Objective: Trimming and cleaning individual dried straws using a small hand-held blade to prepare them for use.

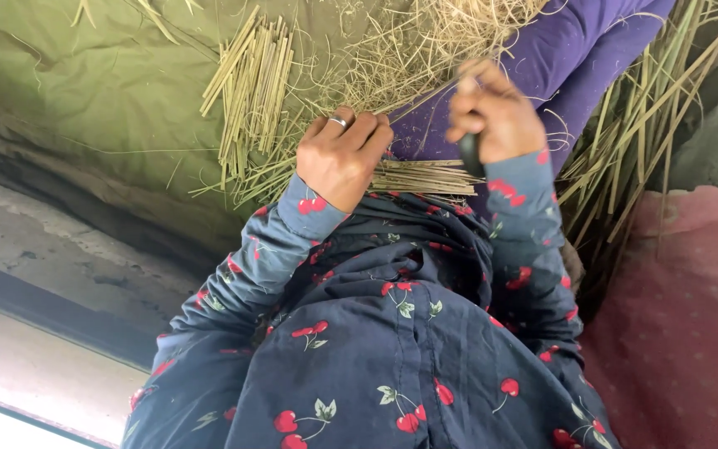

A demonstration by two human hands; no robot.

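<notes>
Pinning a bundle of dry straw stalks [425,176] across the lap, the left hand [342,158] is curling its fingers shut over it while the right hand [496,112] is gripping a dark tool [470,155] (stalks look light, stiff, brittle, best held mid-bundle).

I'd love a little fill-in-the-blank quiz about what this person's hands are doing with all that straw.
1. The left hand presses down on a flat bundle of cut ____ stalks.
2. A silver ____ sits on one finger of the left hand.
3. The right hand grips a dark ____ handle.
4. The sleeves are navy, printed with red ____.

Missing words: straw; ring; tool; cherries
</notes>
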